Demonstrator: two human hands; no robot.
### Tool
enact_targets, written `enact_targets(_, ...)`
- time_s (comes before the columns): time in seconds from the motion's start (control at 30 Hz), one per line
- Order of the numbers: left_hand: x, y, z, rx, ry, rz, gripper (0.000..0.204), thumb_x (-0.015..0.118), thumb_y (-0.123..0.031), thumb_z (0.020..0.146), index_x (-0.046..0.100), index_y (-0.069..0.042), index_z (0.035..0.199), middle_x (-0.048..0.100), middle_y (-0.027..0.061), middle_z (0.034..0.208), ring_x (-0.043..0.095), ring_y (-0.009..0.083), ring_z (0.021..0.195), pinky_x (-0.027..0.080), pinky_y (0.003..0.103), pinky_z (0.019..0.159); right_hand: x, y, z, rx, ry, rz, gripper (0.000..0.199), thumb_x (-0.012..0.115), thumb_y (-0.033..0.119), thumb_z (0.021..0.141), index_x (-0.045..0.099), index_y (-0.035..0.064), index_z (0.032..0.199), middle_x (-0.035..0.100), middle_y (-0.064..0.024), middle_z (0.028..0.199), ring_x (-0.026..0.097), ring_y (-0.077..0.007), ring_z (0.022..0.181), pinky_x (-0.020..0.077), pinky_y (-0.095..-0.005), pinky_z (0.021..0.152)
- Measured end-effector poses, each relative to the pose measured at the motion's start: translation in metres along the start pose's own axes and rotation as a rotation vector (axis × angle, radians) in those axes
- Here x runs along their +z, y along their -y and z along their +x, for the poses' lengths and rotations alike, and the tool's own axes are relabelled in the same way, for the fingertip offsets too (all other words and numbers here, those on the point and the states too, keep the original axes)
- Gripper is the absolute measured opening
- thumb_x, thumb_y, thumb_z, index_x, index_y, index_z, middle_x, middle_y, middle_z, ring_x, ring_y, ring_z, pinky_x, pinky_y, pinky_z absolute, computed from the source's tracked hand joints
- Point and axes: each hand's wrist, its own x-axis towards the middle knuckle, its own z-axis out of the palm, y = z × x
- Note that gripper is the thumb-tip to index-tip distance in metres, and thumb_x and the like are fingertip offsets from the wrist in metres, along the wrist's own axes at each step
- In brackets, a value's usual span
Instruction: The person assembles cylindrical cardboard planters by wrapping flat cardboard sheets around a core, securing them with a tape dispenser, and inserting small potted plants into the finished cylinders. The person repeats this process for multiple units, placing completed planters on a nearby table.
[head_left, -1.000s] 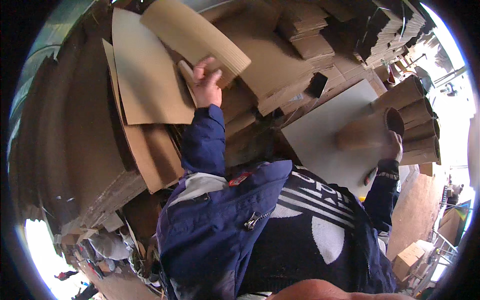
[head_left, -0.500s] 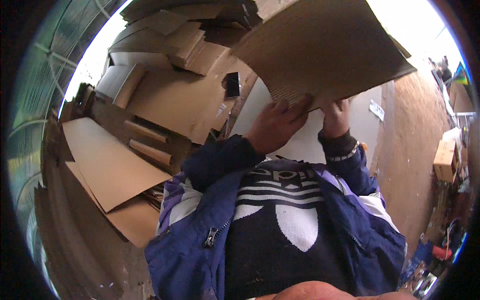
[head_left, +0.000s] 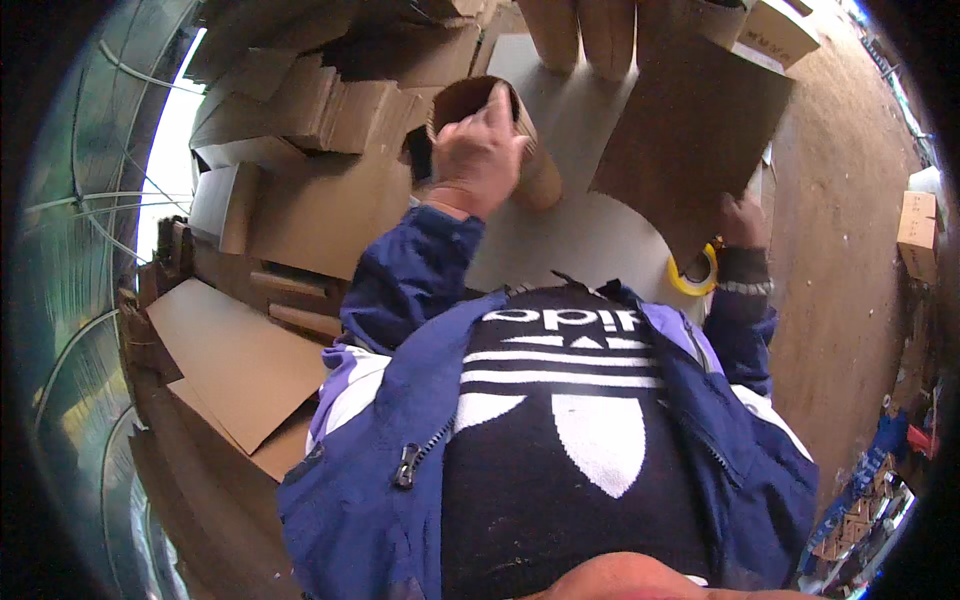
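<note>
My left hand (head_left: 475, 155) is closed on the top end of a brown cardboard tube (head_left: 541, 178), with fingers at its open rim. The tube leans over a pale tabletop (head_left: 530, 250). My right hand (head_left: 743, 220) grips the near right corner of a brown cardboard sheet (head_left: 695, 140), which is tilted up above the right side of the tabletop. Its fingers are partly hidden by the sheet. Just beside that hand lies a yellow roll of tape (head_left: 694, 272), partly covered by the sheet.
More cardboard tubes (head_left: 607, 40) stand at the far edge of the tabletop. Flattened cardboard (head_left: 330, 210) is stacked to the left, with loose sheets (head_left: 245, 360) nearer me. A cardboard box (head_left: 916, 222) sits at the far right, past brown floor (head_left: 830, 300).
My left hand has left the cardboard sheet, moved left and taken hold of a tube. My right hand has moved right with the sheet, which hangs lower. The tape and far tubes have come into view.
</note>
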Motion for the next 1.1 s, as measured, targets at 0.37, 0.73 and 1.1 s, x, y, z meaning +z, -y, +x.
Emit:
enact_targets(0.37,-0.055,0.063,-0.127,-0.057,0.305,-0.316,0.018,0.072,0.001,0.073,0.064,-0.006,0.088,0.065,0.0133,0.089,0.062,0.0365,0.091,0.038,0.053,0.107,0.126,0.075,0.064,-0.430,-0.239,0.301,0.059,0.065,0.025,0.090,0.044,0.0184,0.144,0.057,-0.0173,0.136,0.060,-0.0410,0.115,0.0524,-0.0444,0.093)
enact_targets(0.73,-0.059,0.062,-0.167,-0.043,0.208,0.007,0.026,0.061,0.001,0.074,0.072,-0.010,0.095,0.070,0.0052,0.106,0.059,0.0279,0.114,0.028,0.060,0.111,0.217,0.101,-0.056,-0.869,0.390,0.239,0.048,0.059,0.008,0.091,0.054,0.0192,0.137,0.054,-0.0177,0.131,0.066,-0.0363,0.104,0.0589,-0.0424,0.078)
enact_targets(1.1,-0.080,0.090,-0.195,-0.605,0.196,-0.769,0.064,0.063,-0.059,0.091,0.064,0.002,0.111,0.065,0.0196,0.112,0.062,0.0314,0.106,0.047,0.038,0.093,0.213,0.116,-0.083,-1.246,0.462,0.173,0.077,0.070,0.001,0.071,0.053,0.0361,0.139,0.050,-0.0163,0.133,0.062,-0.0346,0.101,0.0589,-0.0426,0.079)
